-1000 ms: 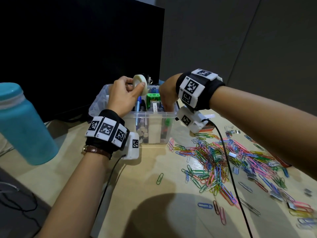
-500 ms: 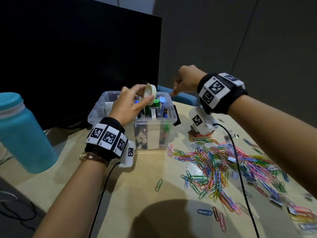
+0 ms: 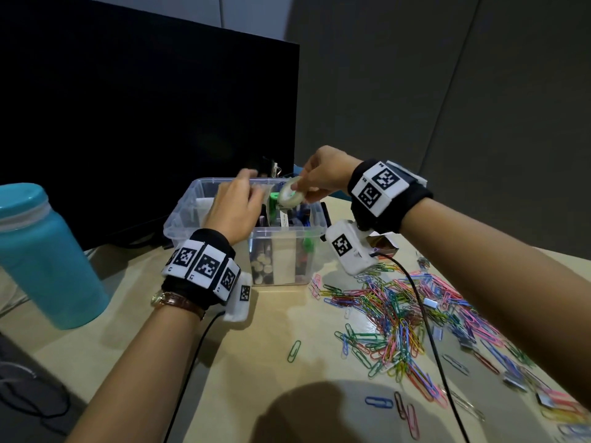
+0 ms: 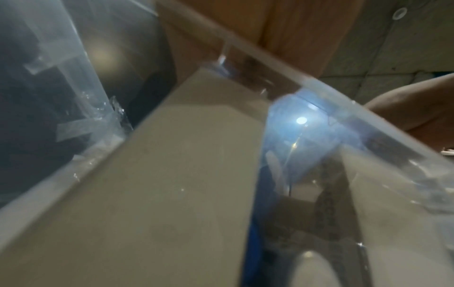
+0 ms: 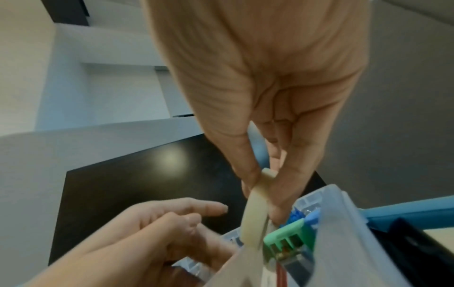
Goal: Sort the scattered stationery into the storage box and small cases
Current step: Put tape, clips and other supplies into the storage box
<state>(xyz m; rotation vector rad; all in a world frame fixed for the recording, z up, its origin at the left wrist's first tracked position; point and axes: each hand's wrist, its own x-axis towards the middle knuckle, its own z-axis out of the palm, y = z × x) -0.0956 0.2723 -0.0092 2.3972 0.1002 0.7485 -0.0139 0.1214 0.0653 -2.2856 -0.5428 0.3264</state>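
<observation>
in the head view the right hand point(image 3: 323, 177) pinches a roll of tape point(image 3: 290, 196) just above the open top of the clear storage box point(image 3: 287, 230), which stands at the back of the bench point(image 3: 262, 362) before a dark monitor point(image 3: 144, 123). the left hand point(image 3: 235, 204) hovers over the box, fingers loose and holding nothing. coloured paper clips point(image 3: 399, 314) lie heaped toward the right edge; a teal bottle point(image 3: 41, 251) stands at the left edge.

the left wrist view is blurred, showing the box wall point(image 4: 319, 87) close up.

in the right wrist view thumb and fingers point(image 5: 292, 174) grip the tape point(image 5: 254, 211) on edge above a green piece point(image 5: 287, 240) in the box; the left hand point(image 5: 152, 238) is spread loosely beside it.
</observation>
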